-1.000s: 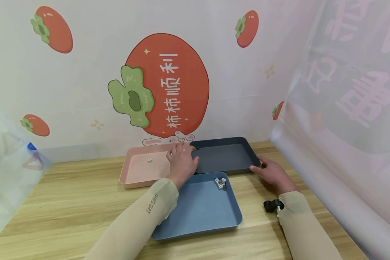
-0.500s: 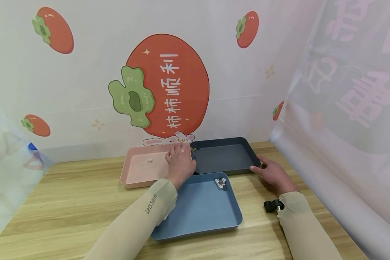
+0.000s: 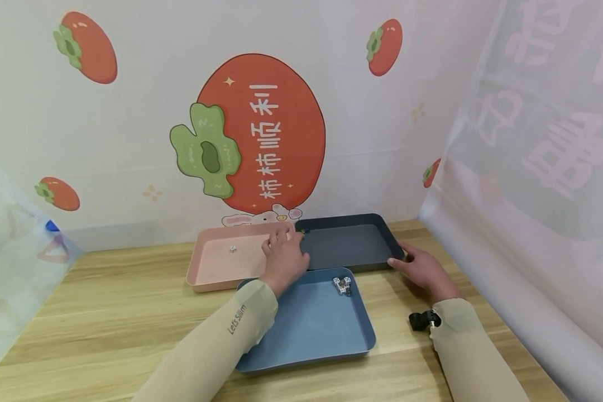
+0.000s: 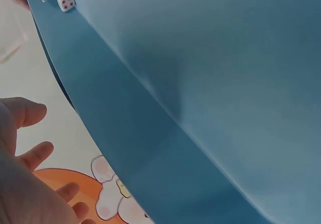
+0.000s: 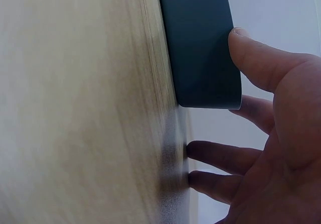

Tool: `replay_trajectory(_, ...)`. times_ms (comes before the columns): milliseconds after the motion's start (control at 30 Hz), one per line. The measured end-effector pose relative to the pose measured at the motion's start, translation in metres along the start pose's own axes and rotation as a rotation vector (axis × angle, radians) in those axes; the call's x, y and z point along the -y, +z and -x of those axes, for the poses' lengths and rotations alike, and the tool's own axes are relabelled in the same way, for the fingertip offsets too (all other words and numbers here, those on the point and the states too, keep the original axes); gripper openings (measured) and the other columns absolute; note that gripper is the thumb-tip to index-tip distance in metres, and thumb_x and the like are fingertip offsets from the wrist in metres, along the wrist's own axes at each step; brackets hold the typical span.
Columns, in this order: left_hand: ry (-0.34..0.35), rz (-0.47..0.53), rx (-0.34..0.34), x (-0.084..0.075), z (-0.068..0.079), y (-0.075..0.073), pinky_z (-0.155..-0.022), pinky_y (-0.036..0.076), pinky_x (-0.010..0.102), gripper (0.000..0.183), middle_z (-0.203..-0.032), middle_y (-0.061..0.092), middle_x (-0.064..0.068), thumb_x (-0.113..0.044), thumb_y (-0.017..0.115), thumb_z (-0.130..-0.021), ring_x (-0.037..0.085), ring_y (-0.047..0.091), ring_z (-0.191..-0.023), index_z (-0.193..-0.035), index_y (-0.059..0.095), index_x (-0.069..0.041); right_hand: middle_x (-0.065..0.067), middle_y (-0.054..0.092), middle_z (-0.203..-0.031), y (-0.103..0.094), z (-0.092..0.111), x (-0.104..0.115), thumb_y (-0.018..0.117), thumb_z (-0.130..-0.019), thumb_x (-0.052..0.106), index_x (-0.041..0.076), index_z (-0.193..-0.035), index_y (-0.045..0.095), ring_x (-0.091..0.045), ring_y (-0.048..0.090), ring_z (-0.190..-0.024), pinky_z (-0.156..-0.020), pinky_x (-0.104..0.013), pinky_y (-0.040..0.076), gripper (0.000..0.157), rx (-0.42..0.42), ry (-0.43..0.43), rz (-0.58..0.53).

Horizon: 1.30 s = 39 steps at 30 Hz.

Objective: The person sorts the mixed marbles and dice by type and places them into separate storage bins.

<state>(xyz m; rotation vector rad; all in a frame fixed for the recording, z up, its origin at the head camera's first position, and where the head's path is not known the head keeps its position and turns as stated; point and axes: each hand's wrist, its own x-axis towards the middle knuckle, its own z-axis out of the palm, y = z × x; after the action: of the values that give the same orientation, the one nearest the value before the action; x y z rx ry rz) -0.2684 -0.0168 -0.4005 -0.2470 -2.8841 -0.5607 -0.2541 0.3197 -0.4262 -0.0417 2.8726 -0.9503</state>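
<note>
My left hand [image 3: 286,259] hovers above where the pink tray [image 3: 216,230] meets the dark navy tray [image 3: 352,267]. In the left wrist view its thumb and fingers [image 4: 37,156] are spread apart, with nothing between them. A single white die [image 3: 233,249] lies in the pink tray. Small dark and yellow pieces [image 3: 305,230], too small to make out, sit in the navy tray's back left corner, by my left fingertips. My right hand [image 3: 424,272] holds the navy tray's front right corner, thumb [image 5: 251,50] on its wall and a finger behind.
A blue tray [image 3: 311,352] stands in front of the other two, under my left forearm. White dice [image 3: 342,285] with red pips cluster in its back right corner, beside something greyish. A black device [image 3: 422,320] sits at my right cuff. Printed curtains rise behind the wooden table [image 3: 105,312].
My left hand has shifted slightly right and toward me. The dark and yellow pieces in the navy tray's corner show more than a second ago. My right hand stays on the tray corner.
</note>
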Motion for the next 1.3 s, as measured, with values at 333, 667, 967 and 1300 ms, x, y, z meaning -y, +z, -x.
replay_trajectory(333,0.117,0.023,0.085,-0.024,0.015,0.000,-0.106,0.021,0.059,0.027,-0.149,0.040,0.017,-0.031,0.071,-0.091,0.036,0.023,-0.140,-0.115,0.073,-0.020,-0.032,0.033,-0.151,0.000,0.000,0.000,0.055,-0.095,0.060,0.004,-0.158,0.023,-0.052,0.032,-0.136,-0.105,-0.065,0.029,0.089,0.003,0.007,-0.002)
replay_trajectory(667,0.201,-0.028,0.128,-0.040,0.030,0.015,-0.104,0.024,0.058,0.018,-0.148,0.044,0.013,-0.036,0.073,-0.090,0.034,0.025,-0.139,-0.104,0.080,-0.026,-0.034,0.038,-0.147,0.000,0.000,0.001,0.057,-0.097,0.052,0.003,-0.157,0.025,-0.051,0.037,-0.133,-0.104,-0.063,0.032,0.084,-0.003,0.001,-0.002)
replay_trajectory(967,0.214,-0.060,0.142,-0.052,0.034,0.023,-0.104,0.023,0.059,0.019,-0.148,0.044,0.013,-0.038,0.073,-0.090,0.035,0.024,-0.139,-0.102,0.081,-0.026,-0.033,0.037,-0.148,0.001,0.000,0.001,0.057,-0.097,0.054,0.004,-0.157,0.025,-0.051,0.035,-0.134,-0.105,-0.064,0.031,0.085,0.001,0.010,-0.010)
replay_trajectory(1300,0.195,-0.134,0.147,-0.055,0.035,0.033,-0.104,0.026,0.058,0.022,-0.148,0.043,0.013,-0.042,0.071,-0.091,0.037,0.025,-0.139,-0.102,0.081,-0.027,-0.033,0.035,-0.150,-0.001,0.000,-0.001,0.057,-0.096,0.056,0.005,-0.158,0.024,-0.051,0.034,-0.135,-0.105,-0.064,0.030,0.086,0.003,0.017,-0.027)
